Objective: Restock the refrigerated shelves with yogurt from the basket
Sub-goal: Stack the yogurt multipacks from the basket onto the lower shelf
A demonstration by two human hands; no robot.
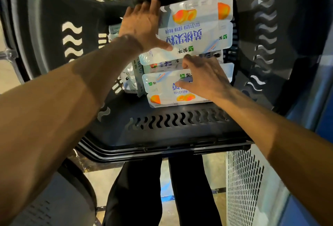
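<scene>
A black plastic basket (162, 146) with wavy slots fills the view. Inside lie white yogurt multipacks printed with blue writing and yellow peach pictures. The top yogurt pack (196, 27) is tilted up at the far side. My left hand (142, 24) grips its left edge, thumb across the front. My right hand (203, 76) holds the pack's lower edge with thumb and forefinger, while its other fingers rest on a second yogurt pack (162, 90) lying flat nearer to me. More packs (133, 76) stand on edge to the left, partly hidden.
My dark trouser legs (144, 189) show below the basket's near rim. A white perforated metal panel (245, 186) stands at the lower right, with a blue surface (324, 117) beyond it. A dark rounded object (63, 198) sits at the lower left on the tiled floor.
</scene>
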